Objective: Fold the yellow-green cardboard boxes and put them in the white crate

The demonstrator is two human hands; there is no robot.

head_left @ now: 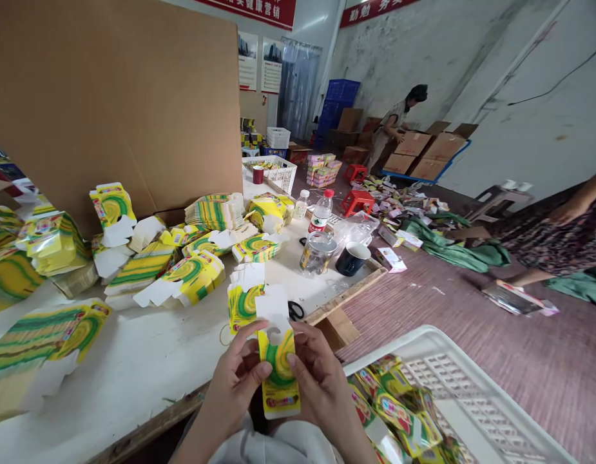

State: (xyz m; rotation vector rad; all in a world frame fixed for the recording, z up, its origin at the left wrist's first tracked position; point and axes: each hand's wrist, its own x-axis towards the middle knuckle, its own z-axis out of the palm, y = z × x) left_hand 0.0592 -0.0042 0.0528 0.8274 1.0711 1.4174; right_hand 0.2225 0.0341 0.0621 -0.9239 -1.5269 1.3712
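Observation:
My left hand [237,383] and my right hand [319,380] both pinch a small yellow-and-green carton [278,370] with a white hang tab, held upright just off the table's near edge. Thumbs press its front face from either side. Behind it on the white table [133,361] stands another flat carton [243,298] of the same print. A white plastic crate [471,393] at my lower right holds several finished cartons [399,412].
Heaps of flat and folded yellow cartons [182,270] cover the table's left. A large cardboard sheet [118,96] stands behind. Scissors [294,310], a glass jar [317,252], a dark cup [352,259] and bottles [321,211] sit near the right edge. Other people work at right and far back.

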